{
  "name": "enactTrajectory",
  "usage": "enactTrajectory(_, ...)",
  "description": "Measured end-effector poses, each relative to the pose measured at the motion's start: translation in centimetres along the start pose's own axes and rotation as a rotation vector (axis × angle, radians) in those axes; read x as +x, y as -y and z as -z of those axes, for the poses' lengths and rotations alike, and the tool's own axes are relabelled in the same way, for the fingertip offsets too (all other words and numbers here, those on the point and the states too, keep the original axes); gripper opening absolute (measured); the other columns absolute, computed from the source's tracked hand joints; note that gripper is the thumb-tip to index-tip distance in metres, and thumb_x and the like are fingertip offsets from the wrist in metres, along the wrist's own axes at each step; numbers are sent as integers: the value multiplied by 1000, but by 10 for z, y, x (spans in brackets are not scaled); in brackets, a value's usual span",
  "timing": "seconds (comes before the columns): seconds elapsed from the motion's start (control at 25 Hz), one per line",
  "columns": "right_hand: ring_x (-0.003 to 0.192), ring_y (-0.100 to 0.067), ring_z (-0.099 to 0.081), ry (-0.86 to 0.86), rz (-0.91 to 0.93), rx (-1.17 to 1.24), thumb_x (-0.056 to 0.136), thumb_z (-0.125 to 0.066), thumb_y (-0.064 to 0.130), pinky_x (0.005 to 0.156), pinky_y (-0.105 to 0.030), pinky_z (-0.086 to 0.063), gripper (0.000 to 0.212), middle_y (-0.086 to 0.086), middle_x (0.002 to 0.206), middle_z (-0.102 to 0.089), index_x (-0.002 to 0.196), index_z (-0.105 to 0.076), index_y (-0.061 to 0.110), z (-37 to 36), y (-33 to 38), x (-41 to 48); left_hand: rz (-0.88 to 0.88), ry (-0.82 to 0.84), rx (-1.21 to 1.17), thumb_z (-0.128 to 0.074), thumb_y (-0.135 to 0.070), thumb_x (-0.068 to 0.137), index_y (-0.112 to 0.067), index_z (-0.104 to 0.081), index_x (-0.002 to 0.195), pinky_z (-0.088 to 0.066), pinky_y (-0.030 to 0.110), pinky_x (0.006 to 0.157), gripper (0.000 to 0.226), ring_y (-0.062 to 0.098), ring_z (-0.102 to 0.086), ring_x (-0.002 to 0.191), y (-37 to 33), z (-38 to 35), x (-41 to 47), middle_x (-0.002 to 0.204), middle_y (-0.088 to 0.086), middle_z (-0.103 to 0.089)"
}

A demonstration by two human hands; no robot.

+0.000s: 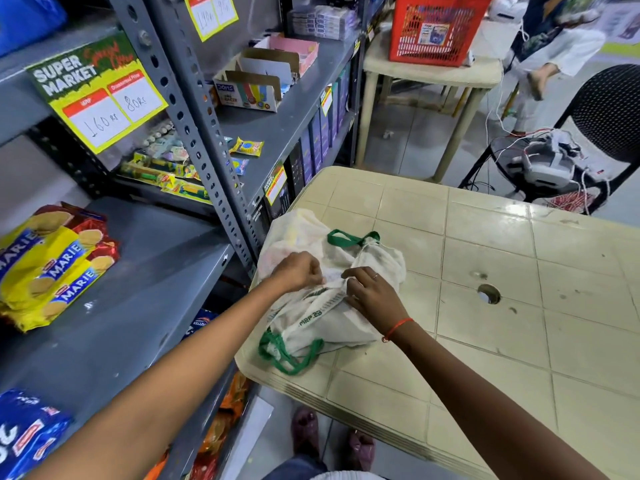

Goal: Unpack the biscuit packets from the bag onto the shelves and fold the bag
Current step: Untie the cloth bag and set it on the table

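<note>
A white cloth bag (322, 317) with green handles lies crumpled at the near-left corner of the cream plastic table (485, 271). My left hand (298, 271) and my right hand (372, 292) both pinch the bag's fabric at its middle, close together. Yellow Marie biscuit packets (52, 268) are stacked on the grey shelf (145, 289) to the left. A blue biscuit packet (24, 434) lies at the shelf's near end. Whether anything is inside the bag I cannot tell.
Grey metal shelving uprights (207, 161) stand between shelf and table. Small snack packs and cardboard boxes fill higher shelves. A red basket (433, 29) sits on a far table. A black chair (571, 140) with cables and a device stands behind the table.
</note>
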State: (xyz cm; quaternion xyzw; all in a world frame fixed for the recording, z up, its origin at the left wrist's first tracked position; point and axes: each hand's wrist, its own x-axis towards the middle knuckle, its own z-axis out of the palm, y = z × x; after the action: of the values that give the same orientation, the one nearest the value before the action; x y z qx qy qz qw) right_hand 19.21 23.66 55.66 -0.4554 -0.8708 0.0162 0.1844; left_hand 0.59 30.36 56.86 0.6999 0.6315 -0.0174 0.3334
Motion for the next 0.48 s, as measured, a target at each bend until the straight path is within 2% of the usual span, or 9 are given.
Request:
enactTrajectory(0.08, 81, -28, -70, -26, 27, 2, 68, -80, 8, 67, -28, -59, 16, -15, 93, -74, 68, -64, 3, 3, -1, -1, -44, 144, 40, -76, -36, 75, -10, -69, 104, -44, 26, 75, 39, 24, -65, 96, -3, 1, -1, 103, 10, -71)
enactTrajectory(0.16, 80, -26, -72, -53, 70, 14, 66, -79, 3, 70, -29, -60, 15, -14, 88, -75, 69, -65, 3, 4, -3, -1, -94, 186, 189, -75, -31, 76, -9, -68, 102, -42, 26, 71, 35, 29, -65, 98, -4, -8, 0, 104, 13, -71)
enactTrajectory(0.24, 64, -25, -70, -43, 86, 35, 63, -78, 5, 68, -30, -60, 14, -13, 69, -73, 68, -64, 6, 3, -3, -8, -96, 34, 178, -71, -24, 78, -10, -70, 96, -46, 29, 70, 23, 30, -66, 96, -3, -6, 3, 102, 15, -71)
enactTrajectory(0.28, 53, -27, -67, -12, 64, 15, 62, -76, 10, 59, -29, -59, 15, -12, 56, -68, 64, -62, 9, 3, -4, -14, -52, -105, 83, -69, -21, 79, -11, -70, 96, -47, 30, 71, 20, 29, -66, 94, -2, 5, 8, 103, 15, -72)
enactTrajectory(0.36, 43, -28, -63, 87, -114, -72, 66, -71, 31, 44, -24, -48, 20, -9, 47, -63, 62, -59, 15, 1, -12, -29, 96, -405, -205, -64, -15, 82, -9, -70, 99, -48, 31, 74, 19, 28, -65, 91, 8, 40, 24, 105, 16, -71)
enactTrajectory(0.4, 49, -28, -65, 161, -294, -117, 74, -65, 42, 45, -24, -44, 27, -8, 53, -67, 67, -62, 16, 2, -16, -34, 157, -520, -300, -62, -12, 82, -8, -69, 102, -49, 32, 77, 21, 29, -64, 95, 13, 57, 29, 108, 17, -70)
enactTrajectory(0.44, 60, -28, -67, 234, -494, -135, 83, -54, 50, 50, -26, -43, 35, -8, 65, -71, 78, -64, 17, 2, -19, -36, 181, -589, -287, -60, -10, 82, -9, -66, 107, -48, 34, 82, 26, 32, -62, 101, 15, 66, 28, 113, 17, -67)
enactTrajectory(0.48, 72, -29, -68, 280, -646, -141, 89, -44, 49, 56, -28, -43, 38, -10, 80, -72, 94, -63, 16, 1, -21, -35, 150, -620, -166, -61, -9, 81, -11, -63, 113, -48, 36, 86, 32, 33, -58, 107, 14, 66, 23, 118, 17, -62)
